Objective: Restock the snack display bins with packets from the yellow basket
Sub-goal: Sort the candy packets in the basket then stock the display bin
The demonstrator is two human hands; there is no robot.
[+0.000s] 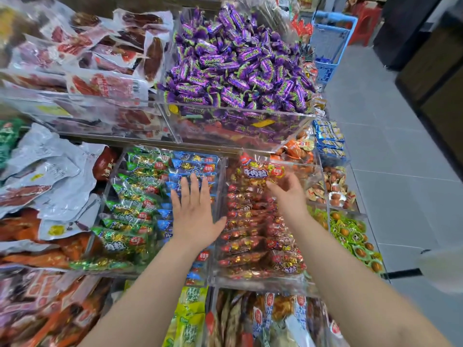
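Our left hand is spread flat, fingers straight, over the blue packets in a clear bin (whether it presses them we cannot tell). Green packets fill that bin's left side. Just to the right, a second clear bin holds rows of red packets. Our right hand hovers over this bin's far end, fingers relaxed and loosely spread, beside a red packet with large lettering. Purple candies are heaped on the far shelf. At the far right, a blue basket stands in the aisle.
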